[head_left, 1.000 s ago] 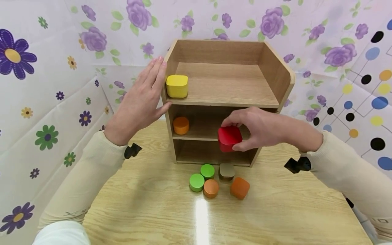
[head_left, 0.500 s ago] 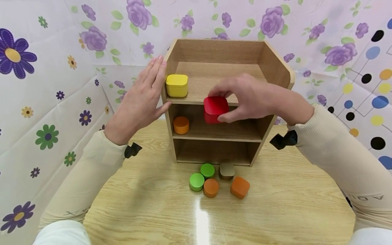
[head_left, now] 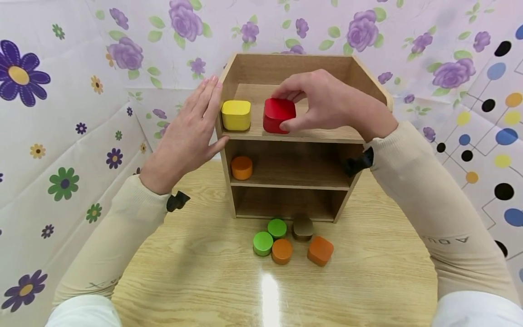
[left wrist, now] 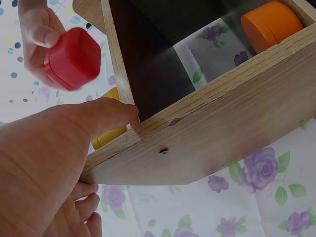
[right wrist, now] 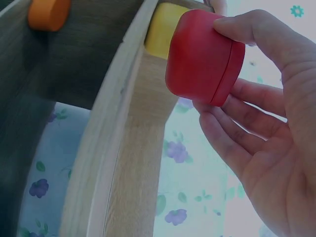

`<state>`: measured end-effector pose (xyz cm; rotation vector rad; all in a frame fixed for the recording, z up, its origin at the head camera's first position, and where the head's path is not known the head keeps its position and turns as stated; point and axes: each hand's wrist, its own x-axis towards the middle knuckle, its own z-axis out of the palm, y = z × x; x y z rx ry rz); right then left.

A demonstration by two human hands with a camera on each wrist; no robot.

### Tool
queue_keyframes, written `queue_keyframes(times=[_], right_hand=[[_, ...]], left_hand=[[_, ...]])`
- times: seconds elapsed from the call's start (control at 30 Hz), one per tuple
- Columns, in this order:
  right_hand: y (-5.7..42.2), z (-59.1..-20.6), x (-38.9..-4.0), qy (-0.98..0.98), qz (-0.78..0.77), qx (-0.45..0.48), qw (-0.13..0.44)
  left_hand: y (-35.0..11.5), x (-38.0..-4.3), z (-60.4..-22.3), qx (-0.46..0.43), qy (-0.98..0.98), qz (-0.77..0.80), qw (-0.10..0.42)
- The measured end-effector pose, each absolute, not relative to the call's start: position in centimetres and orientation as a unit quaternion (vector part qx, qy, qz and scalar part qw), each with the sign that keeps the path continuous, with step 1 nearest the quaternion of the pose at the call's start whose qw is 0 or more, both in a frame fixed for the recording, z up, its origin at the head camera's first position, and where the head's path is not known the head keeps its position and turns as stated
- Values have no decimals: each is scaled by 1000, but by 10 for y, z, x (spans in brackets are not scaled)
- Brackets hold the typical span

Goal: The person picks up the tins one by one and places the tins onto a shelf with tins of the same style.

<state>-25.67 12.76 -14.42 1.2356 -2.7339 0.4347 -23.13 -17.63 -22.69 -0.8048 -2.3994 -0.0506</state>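
Right hand (head_left: pixel 320 100) pinching red box (head_left: pixel 279 116) between thumb and fingers. Box hanging at front edge of top shelf (head_left: pixel 255 93), just right of yellow box (head_left: pixel 236 116), gap showing; shelf contact unclear. Left hand (head_left: pixel 189 125), straight-fingered, resting against left side of shelf unit (left wrist: pixel 212 133).

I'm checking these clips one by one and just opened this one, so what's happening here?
A person's right hand pinches a red box at the top level of a wooden shelf unit, right of a yellow box; whether it touches down is unclear. The left hand rests against the unit's left side. A round orange box sits on the middle level. In front, on the table, are two green boxes, a brown box and two more orange ones.
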Motion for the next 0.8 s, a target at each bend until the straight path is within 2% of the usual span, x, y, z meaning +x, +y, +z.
queue_keyframes(times=[0.2, 0.8], right_hand=[[122, -142, -269, -902, 165, 395, 62], [108, -160, -291, -912, 170, 374, 18]], left_hand=[[-177, -231, -227, -304, -903, -21, 302], [-177, -232, -227, -301, -906, -23, 296]])
